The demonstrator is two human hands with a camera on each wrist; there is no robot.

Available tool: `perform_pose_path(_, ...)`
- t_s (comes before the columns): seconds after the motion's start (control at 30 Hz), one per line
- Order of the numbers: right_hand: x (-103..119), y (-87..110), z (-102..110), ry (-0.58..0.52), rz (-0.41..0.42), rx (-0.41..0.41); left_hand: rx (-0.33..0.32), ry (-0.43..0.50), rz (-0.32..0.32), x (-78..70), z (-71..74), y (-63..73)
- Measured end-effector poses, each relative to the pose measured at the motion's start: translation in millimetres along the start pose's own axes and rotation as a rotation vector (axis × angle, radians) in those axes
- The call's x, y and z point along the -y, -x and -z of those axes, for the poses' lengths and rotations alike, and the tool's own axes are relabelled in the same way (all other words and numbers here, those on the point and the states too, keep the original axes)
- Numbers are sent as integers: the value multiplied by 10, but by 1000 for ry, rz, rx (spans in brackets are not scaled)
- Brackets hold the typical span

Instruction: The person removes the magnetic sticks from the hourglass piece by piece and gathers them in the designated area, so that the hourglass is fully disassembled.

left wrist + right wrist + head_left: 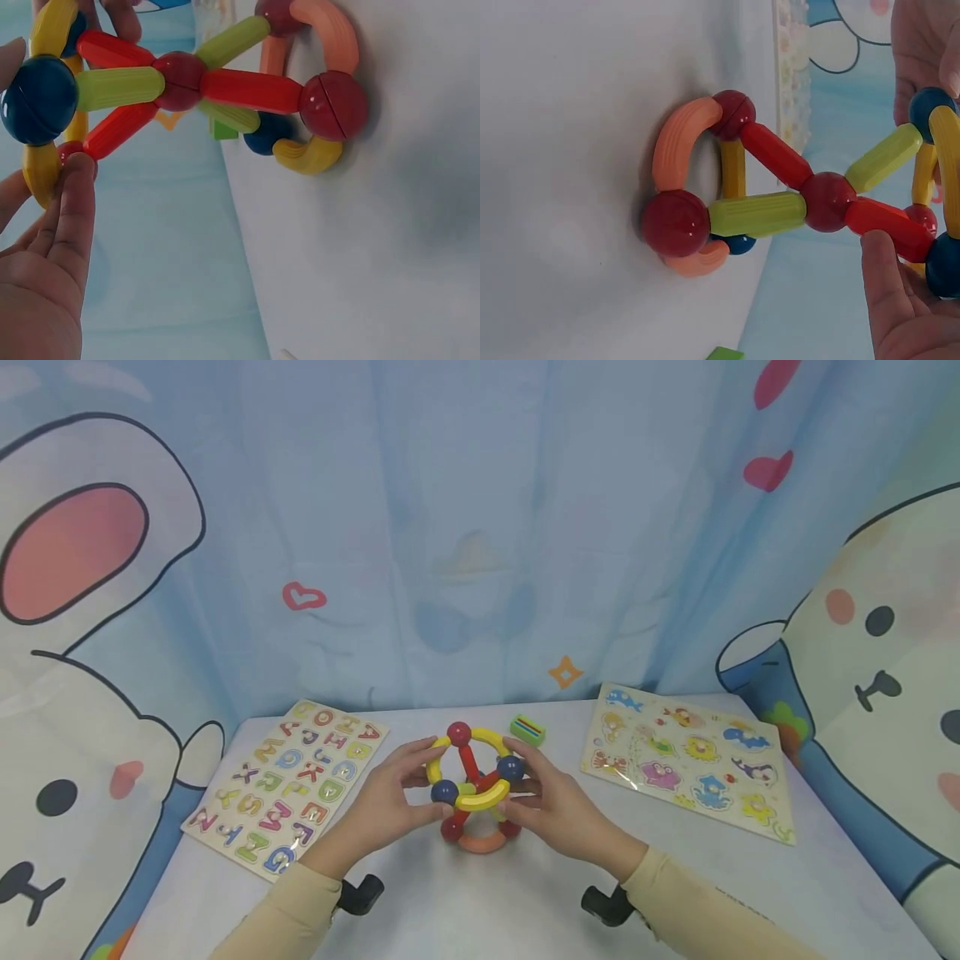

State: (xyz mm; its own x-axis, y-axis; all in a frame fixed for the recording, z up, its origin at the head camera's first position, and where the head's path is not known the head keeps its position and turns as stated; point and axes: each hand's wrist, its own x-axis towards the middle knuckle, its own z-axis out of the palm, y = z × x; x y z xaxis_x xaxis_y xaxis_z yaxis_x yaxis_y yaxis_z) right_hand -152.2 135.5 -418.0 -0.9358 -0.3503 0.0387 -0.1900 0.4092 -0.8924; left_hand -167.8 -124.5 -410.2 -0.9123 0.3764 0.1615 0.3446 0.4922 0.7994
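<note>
A magnetic ball-and-rod structure (483,799) stands at the middle of the table, between both hands. Its upper ring joins yellow curved rods with red and blue balls; red and green straight rods meet at a central red ball (181,81). The lower ring, with orange and yellow curved rods (676,150), rests on the tabletop. On the left side, the left hand (393,797) holds the upper ring, thumb by a blue ball (39,101). The right hand (555,810) grips the ring's other side near another blue ball, its thumb touching a red rod (891,225).
An alphabet puzzle board (288,785) lies to the left. At the right lies an animal puzzle board (686,760). A small green block with coloured stripes (528,730) sits behind the structure. A blue patterned curtain (480,527) hangs behind the white table (480,918).
</note>
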Motion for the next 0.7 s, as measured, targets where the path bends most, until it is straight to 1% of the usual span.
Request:
perform_pose_path(0.13,-17,-2,1,-79,-5,14,3,34,21,17,-9,-1)
perform_pose_path(0.37,-28,-13,28,-105,45,41,-1,47,51,-4,-29,25)
perform_pose_path(0.53,-52,-18,63,-148,41,54,-20,24,46,-27,-50,66)
perform_pose_path(0.63,-58,-6,72,-156,23,45,-27,17,36,-20,-46,89)
perform_pose_path(0.7,-56,6,60,-162,5,29,-17,13,30,-8,-31,90)
